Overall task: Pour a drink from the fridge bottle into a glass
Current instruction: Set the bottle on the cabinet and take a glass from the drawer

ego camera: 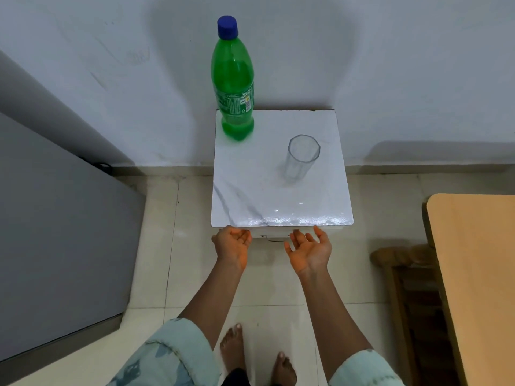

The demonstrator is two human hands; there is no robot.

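Pale rolled sleeves [167, 355] and bare feet [231, 344] sit closest, at 6 o'clock. L hand [232, 245] and R hand [309, 247] are palms-up w/ fingers loose, holding nothing, fingertips right at the near edge of the small marble-top table [250, 196]. Clear glass [301, 158] stands upright approx 1 o'clock of table centre. Green bottle [234, 84], blue cap [227, 26] on, stands upright at the 11 o'clock corner, well apart from both hands. Grey fridge [55, 218] at 9 o'clock.

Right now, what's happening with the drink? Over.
Left hand and right hand open at table edge. Bottle capped, upright. Glass empty. Nothing blocks them.
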